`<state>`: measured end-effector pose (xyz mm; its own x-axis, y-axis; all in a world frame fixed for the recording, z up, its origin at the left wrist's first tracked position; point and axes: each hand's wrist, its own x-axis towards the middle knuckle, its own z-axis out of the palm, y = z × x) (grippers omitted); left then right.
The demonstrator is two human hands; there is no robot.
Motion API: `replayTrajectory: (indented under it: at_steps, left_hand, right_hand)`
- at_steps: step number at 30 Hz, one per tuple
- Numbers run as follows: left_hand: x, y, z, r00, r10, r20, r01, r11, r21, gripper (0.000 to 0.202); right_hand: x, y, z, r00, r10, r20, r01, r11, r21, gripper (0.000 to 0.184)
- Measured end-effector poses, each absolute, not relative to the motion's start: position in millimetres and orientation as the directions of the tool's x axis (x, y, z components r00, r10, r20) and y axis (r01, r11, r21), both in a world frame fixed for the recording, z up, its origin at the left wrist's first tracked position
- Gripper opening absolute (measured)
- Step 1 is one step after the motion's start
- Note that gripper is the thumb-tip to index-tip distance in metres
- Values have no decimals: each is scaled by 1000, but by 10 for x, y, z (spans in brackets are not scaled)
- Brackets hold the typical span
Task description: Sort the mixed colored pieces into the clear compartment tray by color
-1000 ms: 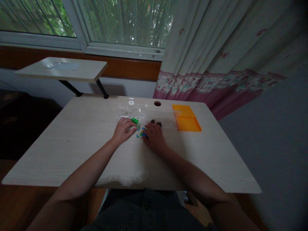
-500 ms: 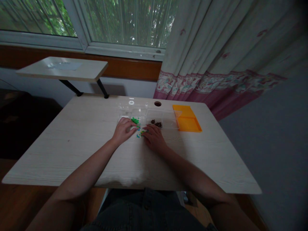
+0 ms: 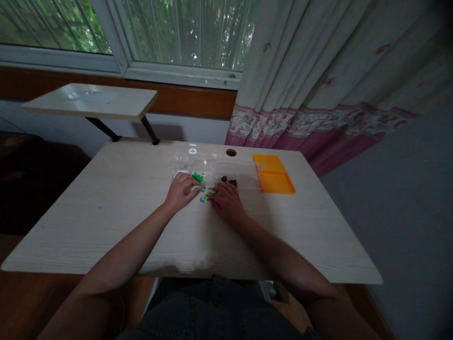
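Small green and blue pieces [image 3: 205, 197], bead-like, lie scattered on the table between my two hands. My left hand [image 3: 181, 191] rests at the near left side of a clear divided plastic box [image 3: 226, 167], fingers curved, thumb and fingertips slightly apart. By its fingertips, a heap of green pieces [image 3: 197, 177] sits in one compartment. My right hand [image 3: 227, 200] is bent over the loose pieces, fingertips drawn together on the table; whatever they pinch is too small to make out. Dark brown pieces [image 3: 229, 181] sit in the compartment just beyond it.
An orange two-part tray [image 3: 278, 182] lies right of the clear box on the wooden table [image 3: 123, 212]. Behind the box is a round cable hole [image 3: 231, 152]. A raised shelf [image 3: 95, 101] stands at the back left, and a curtain [image 3: 293, 94] hangs behind the right side.
Both hands stay almost in place. My right fingertips have shifted slightly among the loose pieces, and the whole view has moved a little.
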<state>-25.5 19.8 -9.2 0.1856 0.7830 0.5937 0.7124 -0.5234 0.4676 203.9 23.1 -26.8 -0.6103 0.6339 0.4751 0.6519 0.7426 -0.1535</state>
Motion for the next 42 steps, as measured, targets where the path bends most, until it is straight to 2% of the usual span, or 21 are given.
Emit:
replayTrajectory:
  at_steps: [9,19,29,36,42]
  left_hand:
    - [-262,209,-74,136,798,587,721,-486,493,20]
    - [-263,211,-55,134,802,582,714,-485,504,19]
    - [-289,241,-110,68,798,599,753,-435,493,15]
    - [-324,264,-133,11,807,590,786,-372,494,20]
    - [-339,267,-140,-24,802,597,801,-342,491,20]
  right_hand:
    - [2027,226,-239,-649,592,478,640,764,-77,14]
    - [2024,241,-259,-665,556,498,617,785,-53,13]
    - [2038,247,-255,-613,570,547,570,798,-194,12]
    - [2039,268,-289,-538,627,564,562,765,-315,12]
    - [2040,275,-294,-517,651,555,559,748,-357,13]
